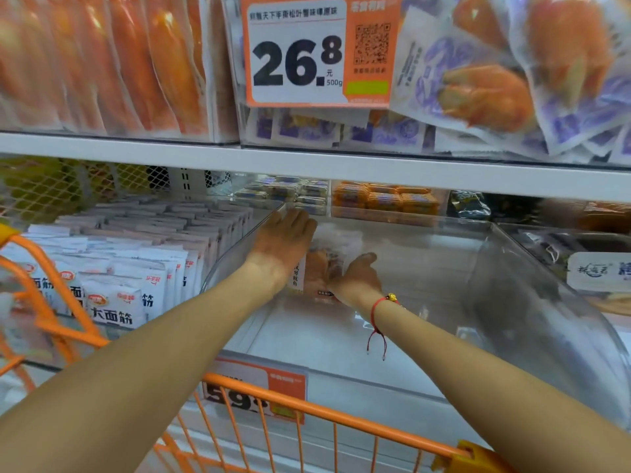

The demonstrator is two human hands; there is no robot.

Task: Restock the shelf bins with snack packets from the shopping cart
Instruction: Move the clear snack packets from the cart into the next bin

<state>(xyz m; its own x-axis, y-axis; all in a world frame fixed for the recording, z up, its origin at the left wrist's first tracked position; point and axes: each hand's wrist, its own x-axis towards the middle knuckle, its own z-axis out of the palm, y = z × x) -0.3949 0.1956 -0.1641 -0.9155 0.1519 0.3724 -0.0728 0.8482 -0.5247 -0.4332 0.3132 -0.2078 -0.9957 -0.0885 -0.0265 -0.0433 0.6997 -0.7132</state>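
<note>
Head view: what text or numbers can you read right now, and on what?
"26.8", "元", "500g": orange price tag on upper shelf; its top line is too blurred.
"大面筋": white packets in the left bin.
"59": lower price tag, rest hidden by the cart rim.
Snack packet print: too blurred.

orange price tag (319, 51) overhead
</note>
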